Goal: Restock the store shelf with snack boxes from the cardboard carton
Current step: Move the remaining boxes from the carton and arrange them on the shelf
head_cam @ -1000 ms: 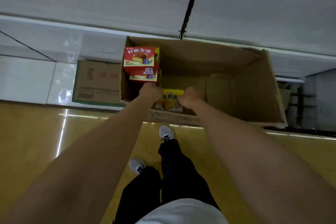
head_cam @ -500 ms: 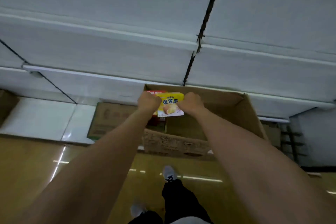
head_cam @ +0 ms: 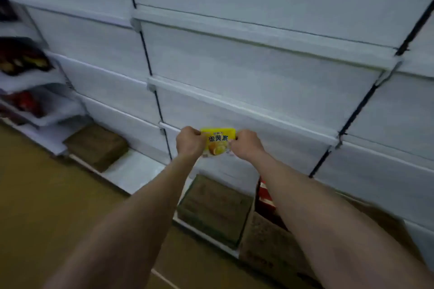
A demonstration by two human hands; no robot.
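A yellow snack box [head_cam: 218, 141] with blue print is held up in front of the white store shelves [head_cam: 246, 105]. My left hand [head_cam: 189, 142] grips its left end and my right hand [head_cam: 246, 145] grips its right end. The box hangs level with the edge of a low shelf board. Below my right arm the open cardboard carton [head_cam: 265, 244] stands on the floor, with a red snack box [head_cam: 265, 197] showing inside it. Most of the carton is hidden by my right forearm.
A closed brown carton [head_cam: 215, 206] lies on the bottom shelf beside the open one, and another [head_cam: 97, 145] lies further left. Dark and red goods [head_cam: 21, 58] fill the shelves at the far left. Yellow-brown floor [head_cam: 47, 195] stretches to the left.
Both hands have lifted the yellow box out of the carton and up in front of the shelves. My view has swung upward from the carton to the shelf boards.
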